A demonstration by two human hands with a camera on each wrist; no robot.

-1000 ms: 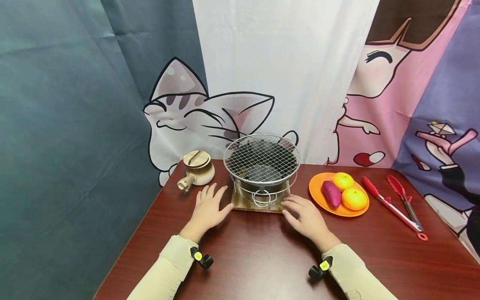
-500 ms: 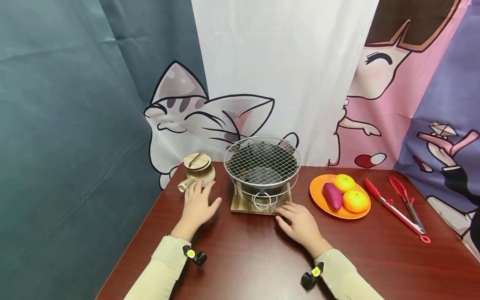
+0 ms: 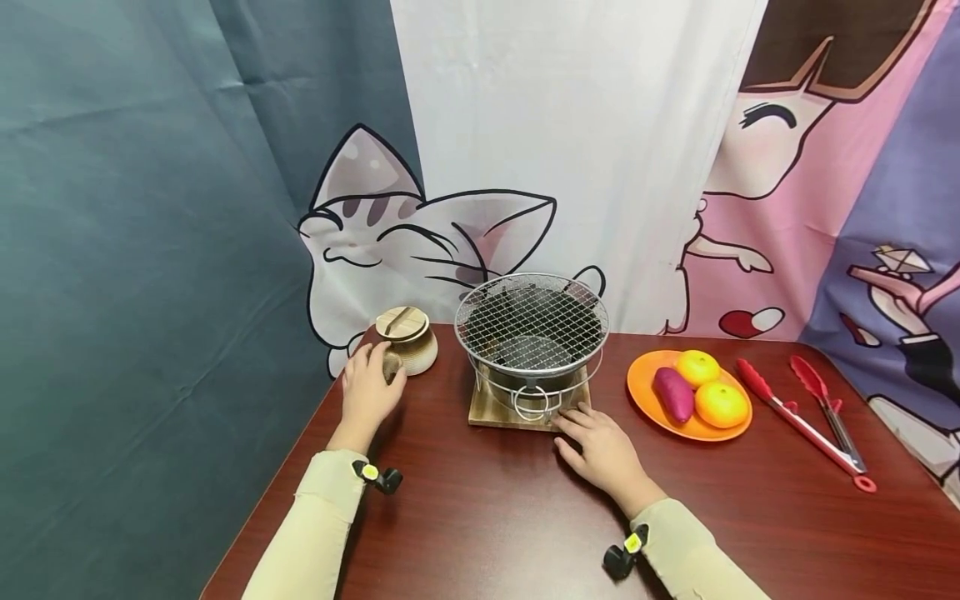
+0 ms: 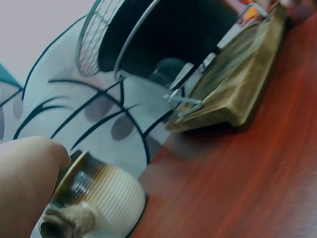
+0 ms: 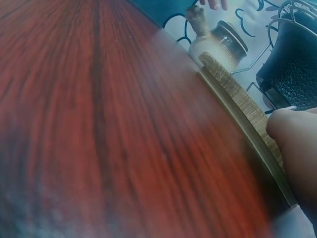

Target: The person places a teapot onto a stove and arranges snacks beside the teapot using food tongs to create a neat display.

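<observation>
A small ceramic pot (image 3: pixel 420 357) with a wooden lid (image 3: pixel 401 322) stands at the table's back left. My left hand (image 3: pixel 367 392) reaches over its side handle, fingers loosely bent; the handle is largely hidden in the head view. In the left wrist view the rope-wrapped handle (image 4: pixel 74 220) shows below the thumb, which is close to the pot's rim. A round tabletop grill with a wire mesh (image 3: pixel 532 329) stands on a wooden base (image 3: pixel 498 410). My right hand (image 3: pixel 602 450) lies at that base's front right corner, fingers relaxed; contact is hard to make out.
An orange plate (image 3: pixel 645 396) right of the grill bears a purple sweet potato (image 3: pixel 673 394) and two orange citrus fruits (image 3: pixel 722 405). Red-tipped tongs (image 3: pixel 806 429) lie farther right. A printed curtain (image 3: pixel 600 167) hangs behind the table (image 3: pixel 480 517).
My left hand has moved from beside the grill's base leftward to the pot's handle. The right hand has shifted slightly left along the base's front edge. The pot and grill appear unmoved.
</observation>
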